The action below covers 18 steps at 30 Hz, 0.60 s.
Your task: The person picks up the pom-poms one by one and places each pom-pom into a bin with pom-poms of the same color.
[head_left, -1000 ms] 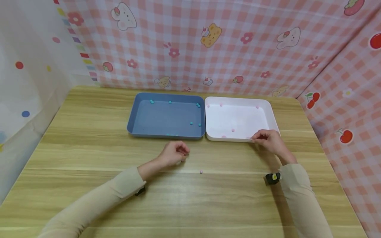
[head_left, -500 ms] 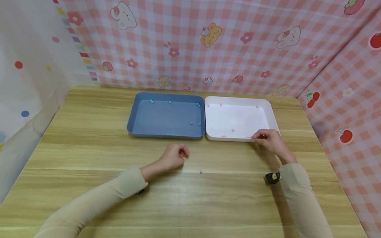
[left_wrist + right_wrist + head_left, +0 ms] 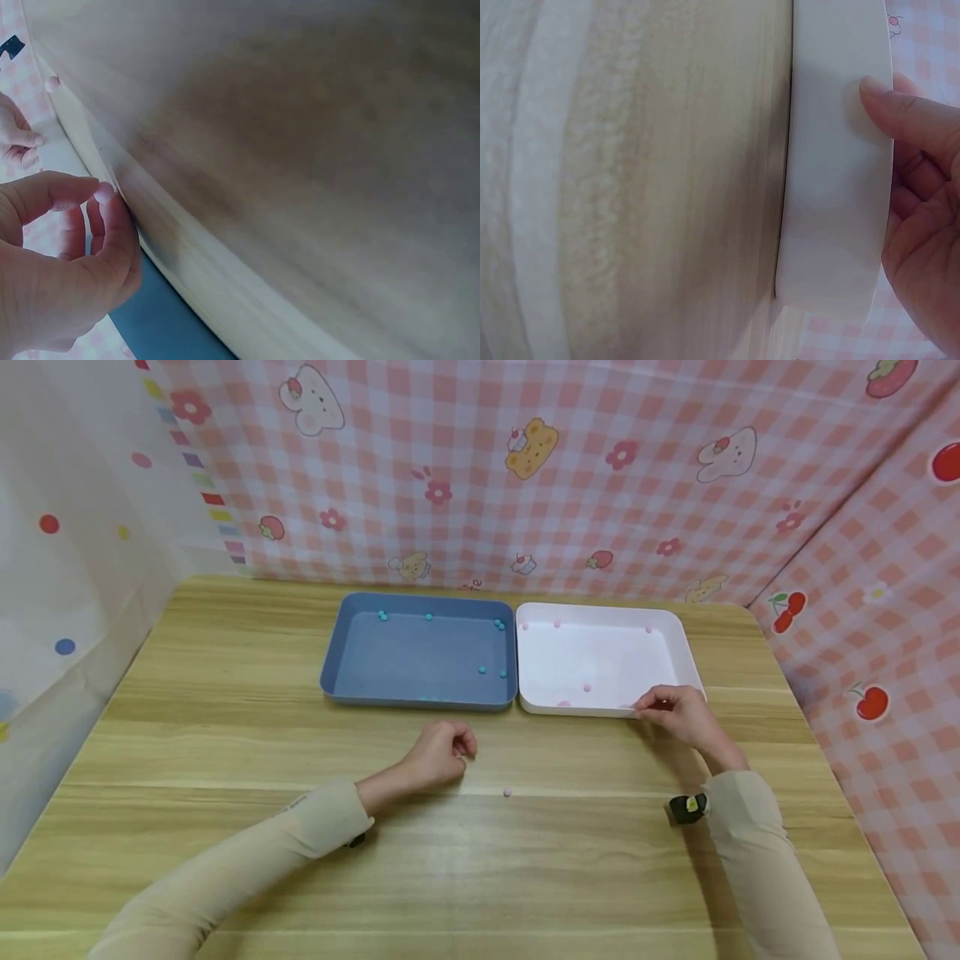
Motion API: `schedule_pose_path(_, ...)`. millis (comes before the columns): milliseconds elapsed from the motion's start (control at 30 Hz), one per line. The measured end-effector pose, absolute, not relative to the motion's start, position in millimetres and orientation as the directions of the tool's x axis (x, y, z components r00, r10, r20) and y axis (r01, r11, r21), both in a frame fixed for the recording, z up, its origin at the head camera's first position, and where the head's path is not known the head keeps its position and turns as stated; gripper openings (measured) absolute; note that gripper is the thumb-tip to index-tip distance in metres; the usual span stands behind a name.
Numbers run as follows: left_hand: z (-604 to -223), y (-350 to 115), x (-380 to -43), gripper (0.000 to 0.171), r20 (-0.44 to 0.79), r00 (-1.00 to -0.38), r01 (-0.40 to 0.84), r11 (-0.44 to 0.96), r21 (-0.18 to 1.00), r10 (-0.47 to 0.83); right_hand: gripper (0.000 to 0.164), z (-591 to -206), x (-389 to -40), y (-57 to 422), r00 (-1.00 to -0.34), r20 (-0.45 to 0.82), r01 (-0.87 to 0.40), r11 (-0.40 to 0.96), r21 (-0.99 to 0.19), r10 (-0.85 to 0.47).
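My left hand is over the table in front of the blue tray. In the left wrist view its thumb and forefinger pinch a small pink bead; the head view hides this bead. A second pink bead lies on the wood to the right of that hand. My right hand grips the near wall of the white tray, its thumb flat on the outer face and the other fingers inside. Several pink beads lie in the white tray, and several turquoise beads in the blue one.
Both trays stand side by side toward the back of the wooden table. Behind them hangs a pink checked cloth, with another along the right side. A pale dotted cloth covers the left side.
A second ago a pink bead showed just under my left fingertips; now that hand pinches one and has turned slightly. My right hand keeps its grip on the white tray.
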<state>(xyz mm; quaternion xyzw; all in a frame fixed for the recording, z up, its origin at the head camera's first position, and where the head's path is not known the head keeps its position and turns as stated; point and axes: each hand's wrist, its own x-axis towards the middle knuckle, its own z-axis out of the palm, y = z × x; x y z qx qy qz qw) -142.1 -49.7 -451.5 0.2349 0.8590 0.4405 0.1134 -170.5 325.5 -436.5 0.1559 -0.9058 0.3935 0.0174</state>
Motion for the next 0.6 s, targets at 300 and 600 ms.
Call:
schedule_pose_path(300, -450, -46, -145, 0.025, -0.026, -0.855, 0.255, 0.465, 0.848, 0.517, 0.009, -437, -171, 325, -0.956, 0.151, -0.282, 0.637, -0.717, -0.253)
schedule_pose_path(600, -439, -33, -151, 0.023, -0.049, -0.857, 0.207, 0.429, 0.879, 0.513, 0.009, -437, -171, 325, -0.957, 0.144, -0.276, 0.639, -0.718, -0.251)
